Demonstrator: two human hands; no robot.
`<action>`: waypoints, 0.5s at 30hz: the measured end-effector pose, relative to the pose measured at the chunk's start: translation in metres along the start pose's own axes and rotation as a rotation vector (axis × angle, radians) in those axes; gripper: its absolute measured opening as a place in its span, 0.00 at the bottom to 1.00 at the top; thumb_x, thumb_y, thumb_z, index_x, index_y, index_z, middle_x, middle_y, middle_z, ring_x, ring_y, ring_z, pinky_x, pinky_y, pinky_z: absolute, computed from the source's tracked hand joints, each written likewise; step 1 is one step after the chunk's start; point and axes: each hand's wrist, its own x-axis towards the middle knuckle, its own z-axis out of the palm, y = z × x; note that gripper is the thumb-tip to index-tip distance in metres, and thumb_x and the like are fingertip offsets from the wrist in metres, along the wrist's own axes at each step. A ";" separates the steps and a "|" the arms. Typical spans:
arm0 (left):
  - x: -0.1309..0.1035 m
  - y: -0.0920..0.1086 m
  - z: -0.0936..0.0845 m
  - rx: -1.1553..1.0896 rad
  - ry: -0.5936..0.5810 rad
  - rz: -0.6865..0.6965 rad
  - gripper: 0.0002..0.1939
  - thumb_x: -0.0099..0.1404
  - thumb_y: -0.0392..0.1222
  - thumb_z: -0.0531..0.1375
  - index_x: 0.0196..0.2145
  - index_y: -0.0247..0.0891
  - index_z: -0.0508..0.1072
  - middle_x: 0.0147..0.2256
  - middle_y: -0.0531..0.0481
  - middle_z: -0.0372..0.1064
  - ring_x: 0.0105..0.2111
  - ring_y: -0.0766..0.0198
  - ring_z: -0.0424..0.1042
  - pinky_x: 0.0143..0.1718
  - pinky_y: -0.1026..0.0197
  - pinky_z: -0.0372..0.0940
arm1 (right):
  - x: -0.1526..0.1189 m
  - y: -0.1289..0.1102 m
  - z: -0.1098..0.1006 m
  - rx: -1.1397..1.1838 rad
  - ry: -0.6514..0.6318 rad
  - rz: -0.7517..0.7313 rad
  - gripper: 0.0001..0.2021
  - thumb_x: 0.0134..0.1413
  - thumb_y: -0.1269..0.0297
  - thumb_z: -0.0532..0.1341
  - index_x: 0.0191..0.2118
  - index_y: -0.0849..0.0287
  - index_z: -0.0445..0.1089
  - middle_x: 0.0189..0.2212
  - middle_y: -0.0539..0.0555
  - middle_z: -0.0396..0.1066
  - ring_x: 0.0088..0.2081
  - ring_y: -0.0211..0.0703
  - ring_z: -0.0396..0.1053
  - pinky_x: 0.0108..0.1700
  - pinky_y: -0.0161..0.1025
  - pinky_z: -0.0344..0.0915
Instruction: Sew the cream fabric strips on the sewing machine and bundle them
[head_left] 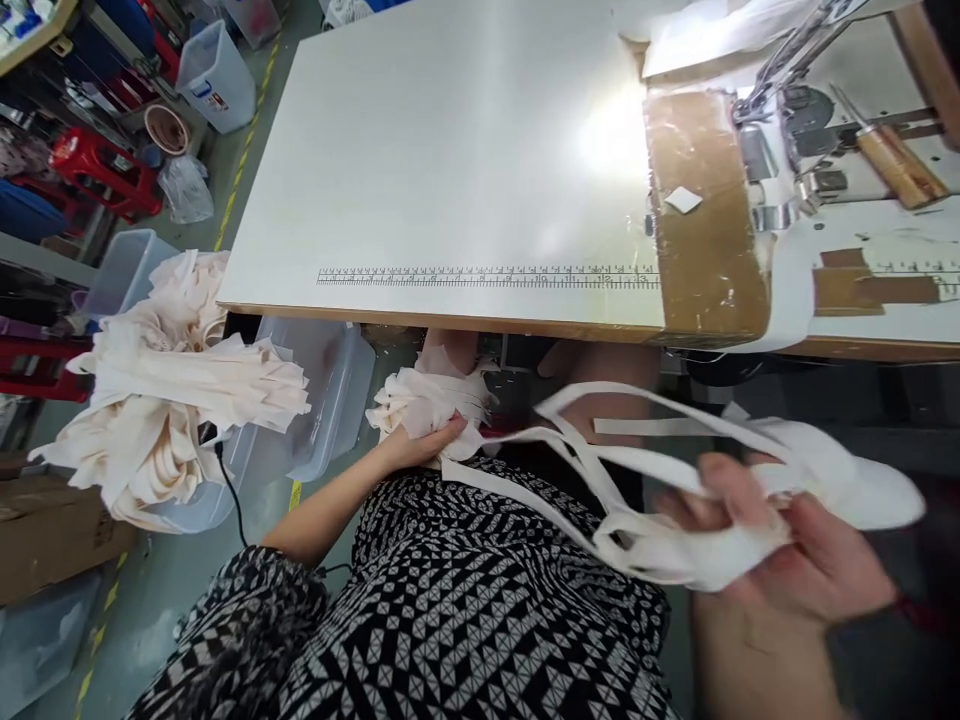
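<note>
Below the table edge, my left hand (426,443) is closed on a bunch of cream fabric pieces (420,400) resting at my lap. Out to the right, my right hand (787,545) grips a looped bundle of long white fabric strips (667,550), its fingers wrapped round them. Several strips trail leftward from it across my lap, and one free end lies just beside my left hand. A wider white part of the bundle sticks out beyond my right fingers.
A white table (465,150) with a printed ruler spans the front. Sewing machine parts (776,190) and a wooden-handled tool (900,165) are at the right. Cream fabric (172,380) overflows a clear bin (322,400) at the left. A black cable (229,490) hangs there.
</note>
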 end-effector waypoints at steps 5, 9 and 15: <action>-0.006 -0.009 -0.009 -0.091 0.122 0.023 0.23 0.67 0.63 0.52 0.30 0.39 0.66 0.28 0.52 0.63 0.33 0.63 0.66 0.40 0.61 0.64 | 0.008 0.045 0.039 -0.176 -0.122 0.242 0.18 0.40 0.50 0.71 0.29 0.53 0.66 0.18 0.45 0.60 0.18 0.35 0.56 0.19 0.36 0.55; -0.009 -0.017 -0.009 -0.145 0.139 -0.010 0.26 0.65 0.67 0.52 0.28 0.39 0.63 0.27 0.53 0.60 0.30 0.65 0.63 0.38 0.61 0.63 | 0.026 0.079 0.070 -0.476 -0.354 0.169 0.28 0.35 0.49 0.73 0.44 0.56 0.73 0.36 0.54 0.76 0.37 0.49 0.73 0.40 0.44 0.70; -0.011 -0.021 -0.007 -0.202 0.082 -0.053 0.29 0.62 0.71 0.54 0.30 0.38 0.68 0.30 0.50 0.67 0.33 0.63 0.66 0.39 0.60 0.65 | 0.044 0.100 0.103 -0.792 -0.546 0.042 0.17 0.43 0.51 0.64 0.34 0.60 0.75 0.29 0.53 0.77 0.31 0.47 0.72 0.33 0.40 0.68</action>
